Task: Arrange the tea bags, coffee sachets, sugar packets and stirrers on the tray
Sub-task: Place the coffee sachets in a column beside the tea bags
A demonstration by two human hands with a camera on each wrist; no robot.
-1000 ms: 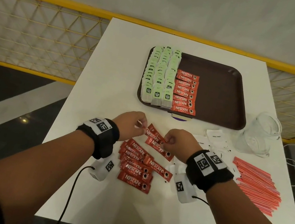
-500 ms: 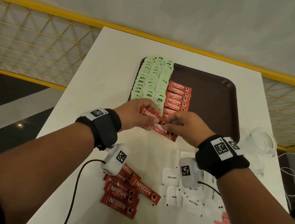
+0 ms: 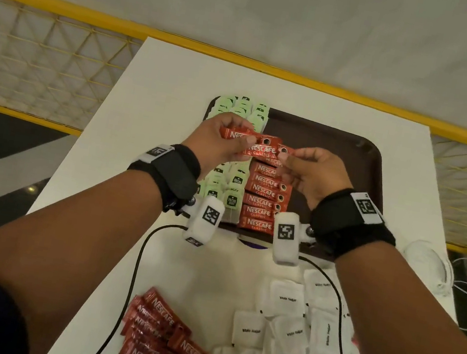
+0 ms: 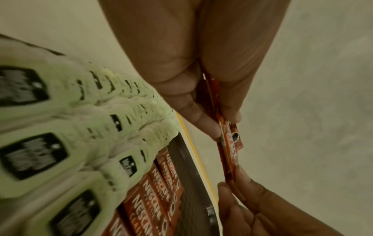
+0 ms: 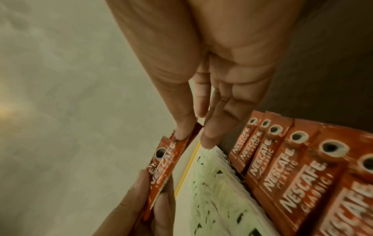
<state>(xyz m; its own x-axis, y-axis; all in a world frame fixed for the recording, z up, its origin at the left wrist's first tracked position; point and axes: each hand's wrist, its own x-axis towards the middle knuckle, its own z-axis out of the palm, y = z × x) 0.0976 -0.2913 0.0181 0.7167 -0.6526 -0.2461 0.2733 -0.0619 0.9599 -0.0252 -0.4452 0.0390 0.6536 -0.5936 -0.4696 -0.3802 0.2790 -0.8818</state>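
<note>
Above the brown tray (image 3: 361, 168), the left hand (image 3: 216, 145) and right hand (image 3: 316, 176) pinch a small fan of red coffee sachets (image 3: 257, 146) by opposite ends. Light, floppy and slick, they likely need flat thumb-and-finger pinches near the ends.

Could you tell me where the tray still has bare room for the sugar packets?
The tray's right half, between the coffee sachet column and the right rim, is bare. The left side is crowded with tea bags. Both hands hold sachets above the column's far end.
</note>
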